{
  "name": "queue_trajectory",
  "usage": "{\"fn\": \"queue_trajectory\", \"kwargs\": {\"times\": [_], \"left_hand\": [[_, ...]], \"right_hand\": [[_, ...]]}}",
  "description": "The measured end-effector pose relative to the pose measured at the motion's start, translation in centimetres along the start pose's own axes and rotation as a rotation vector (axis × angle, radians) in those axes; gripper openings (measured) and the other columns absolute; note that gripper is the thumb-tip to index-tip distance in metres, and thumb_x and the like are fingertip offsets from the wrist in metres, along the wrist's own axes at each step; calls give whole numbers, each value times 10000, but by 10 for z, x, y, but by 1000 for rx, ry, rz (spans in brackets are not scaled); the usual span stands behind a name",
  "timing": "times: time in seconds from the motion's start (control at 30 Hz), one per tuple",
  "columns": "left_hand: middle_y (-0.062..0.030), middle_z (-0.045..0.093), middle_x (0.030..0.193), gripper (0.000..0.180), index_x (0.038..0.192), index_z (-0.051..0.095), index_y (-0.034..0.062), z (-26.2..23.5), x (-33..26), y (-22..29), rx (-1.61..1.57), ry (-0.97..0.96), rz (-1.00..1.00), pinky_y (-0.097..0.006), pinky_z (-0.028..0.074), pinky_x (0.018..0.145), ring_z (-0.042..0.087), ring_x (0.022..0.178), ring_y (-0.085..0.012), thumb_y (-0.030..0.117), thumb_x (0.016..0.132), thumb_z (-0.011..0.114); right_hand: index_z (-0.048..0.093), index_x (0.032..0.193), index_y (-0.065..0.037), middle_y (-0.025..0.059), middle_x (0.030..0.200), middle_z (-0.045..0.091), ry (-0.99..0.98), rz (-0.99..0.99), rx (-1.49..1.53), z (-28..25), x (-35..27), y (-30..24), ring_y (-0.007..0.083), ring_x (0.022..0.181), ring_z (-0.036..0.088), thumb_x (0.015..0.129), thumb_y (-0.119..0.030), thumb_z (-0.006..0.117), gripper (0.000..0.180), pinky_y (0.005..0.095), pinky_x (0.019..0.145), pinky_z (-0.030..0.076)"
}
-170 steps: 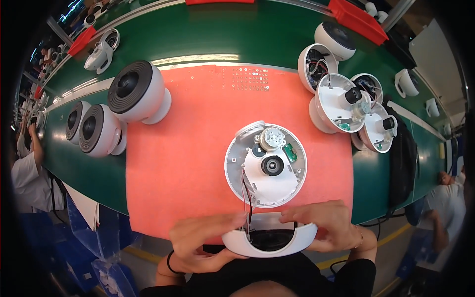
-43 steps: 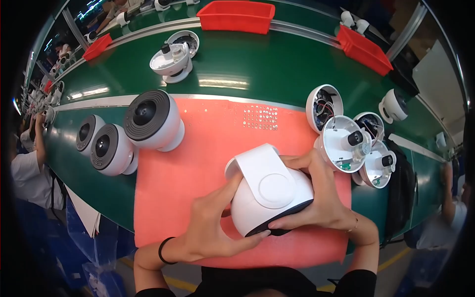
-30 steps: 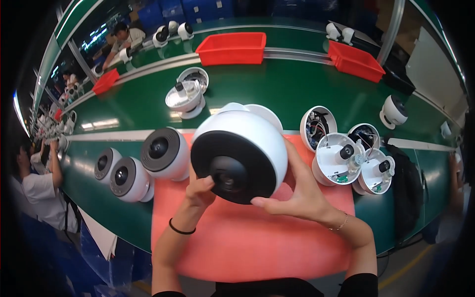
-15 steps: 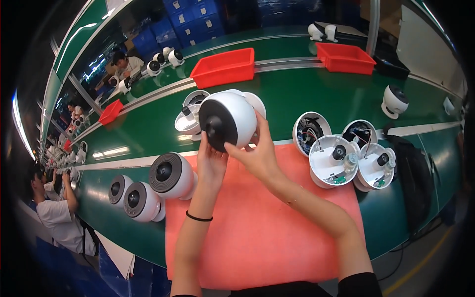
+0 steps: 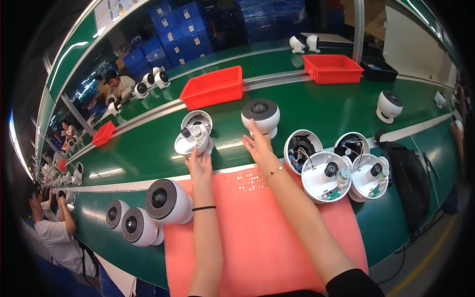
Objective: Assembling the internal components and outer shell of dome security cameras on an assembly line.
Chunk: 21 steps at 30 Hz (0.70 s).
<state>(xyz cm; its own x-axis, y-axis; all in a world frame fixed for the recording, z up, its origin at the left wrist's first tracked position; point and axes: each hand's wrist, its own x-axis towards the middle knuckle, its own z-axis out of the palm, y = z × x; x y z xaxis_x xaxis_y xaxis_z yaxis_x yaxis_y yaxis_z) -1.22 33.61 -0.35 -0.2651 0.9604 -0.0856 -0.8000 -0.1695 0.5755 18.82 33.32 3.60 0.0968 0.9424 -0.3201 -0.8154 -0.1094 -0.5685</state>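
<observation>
A white dome camera with a dark round face (image 5: 261, 116) stands on the green belt (image 5: 321, 106), beyond the orange mat (image 5: 257, 232). My right hand (image 5: 258, 143) reaches out flat just below it, fingertips at its base, holding nothing. My left hand (image 5: 199, 163) is stretched toward an open camera half with exposed parts (image 5: 193, 137) and touches its lower rim. Both forearms cross the mat.
Three open camera halves (image 5: 326, 171) sit at the mat's right edge. Assembled cameras (image 5: 166, 200) stand at its left. Two red bins (image 5: 213, 86) and another white camera (image 5: 388, 105) lie on the belt. Other people work at the left.
The assembled camera went from in front of me, held in both hands, out onto the green belt. My right hand has let go of it and my left moved to the open half.
</observation>
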Motion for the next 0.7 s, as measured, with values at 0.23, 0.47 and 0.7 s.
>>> {"fn": "queue_trajectory", "kwargs": {"times": [0.23,0.47,0.7], "left_hand": [[-152,386,1274,572,1282,290,68,-10,26,-17,56,-82,83,-422,323,1020,405,1182,-293,169,809,594],[-244,501,1094,681,1228,297,-46,57,-44,26,295,-65,9,-316,474,892,536,1037,-302,334,763,619],[-204,628,814,678,1104,506,-37,90,-93,61,624,-225,-101,-246,537,531,653,660,-222,548,766,453]], "right_hand": [[314,1235,-55,132,1079,476,-241,127,-470,-10,-33,26,222,984,504,738,-151,676,622,357,824,454],[376,1192,-75,173,1103,442,-649,-930,-1340,24,-116,-4,316,1050,437,668,-119,675,605,371,832,426],[448,1214,-169,136,1362,229,-466,-1489,-2195,23,-172,-119,410,1210,222,542,-53,752,747,475,966,336]]}}
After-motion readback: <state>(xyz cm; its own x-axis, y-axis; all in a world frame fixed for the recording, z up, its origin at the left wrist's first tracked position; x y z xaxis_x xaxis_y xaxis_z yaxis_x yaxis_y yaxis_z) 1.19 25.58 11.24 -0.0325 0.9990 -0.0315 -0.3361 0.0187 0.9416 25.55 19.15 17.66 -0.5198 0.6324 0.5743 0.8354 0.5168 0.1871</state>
